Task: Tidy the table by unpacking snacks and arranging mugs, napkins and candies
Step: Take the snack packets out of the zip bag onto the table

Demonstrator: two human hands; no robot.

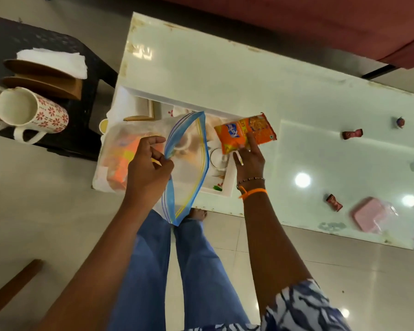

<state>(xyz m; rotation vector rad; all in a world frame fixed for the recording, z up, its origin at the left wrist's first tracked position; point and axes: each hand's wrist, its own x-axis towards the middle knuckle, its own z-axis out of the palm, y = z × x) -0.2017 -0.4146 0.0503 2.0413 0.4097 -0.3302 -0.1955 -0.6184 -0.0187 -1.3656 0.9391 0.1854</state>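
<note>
on the far left a black stool carries two flowered mugs lying on their sides, brown plates and a pile of white napkins, all well apart from the glass table. next comes a clear zip bag with a blue seal, held out over the table's near edge; more orange packets show faintly through its left side. the left hand pinches the seal between thumb and fingers, the other fingers curled loosely, wrist bent and forearm reaching up from lower left. the bag's mouth gapes open towards the right. the right hand holds an orange snack packet just beyond that mouth, fingers pressed flat on its face and thumb hidden underneath, arm stretched nearly straight with bands at the wrist. the step looks like lifting snacks out of the bag, with more left inside. to do it well, keep the left grip firm on the seal so the mouth stays wide, and set the packet on bare glass, clear of the opening that shows a lower shelf. further right, three wrapped candies lie scattered, and a pink box sits near the right end.
</note>
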